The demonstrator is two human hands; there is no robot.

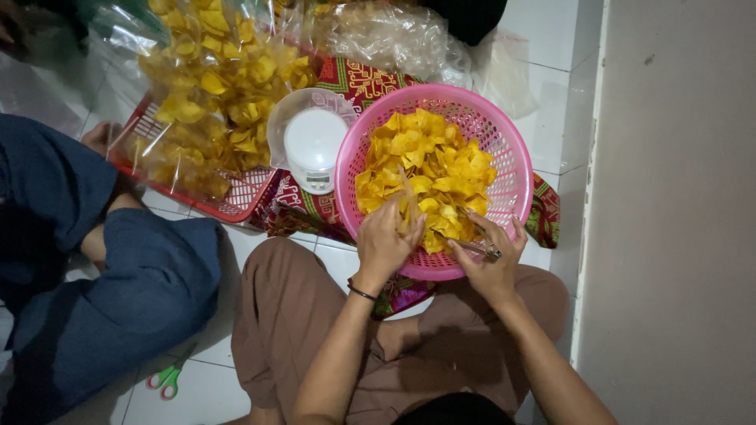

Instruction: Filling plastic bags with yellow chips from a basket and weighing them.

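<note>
A round pink plastic basket [504,134] full of yellow chips [429,169] rests on my lap and the floor. My left hand [386,240] reaches into its near side, fingers closed around a clear plastic bag and some chips. At the basket's near right rim, my right hand [492,260] holds a pair of metal tongs [476,248] that point left into the chips. I sit cross-legged in brown trousers.
A small white kitchen scale [313,145] under a clear bowl stands left of the basket. A red tray [228,201] with several bagged chips lies at the upper left. Another person in blue sits at the left. Green-handled scissors [167,381] lie on the tiles. A grey wall runs along the right.
</note>
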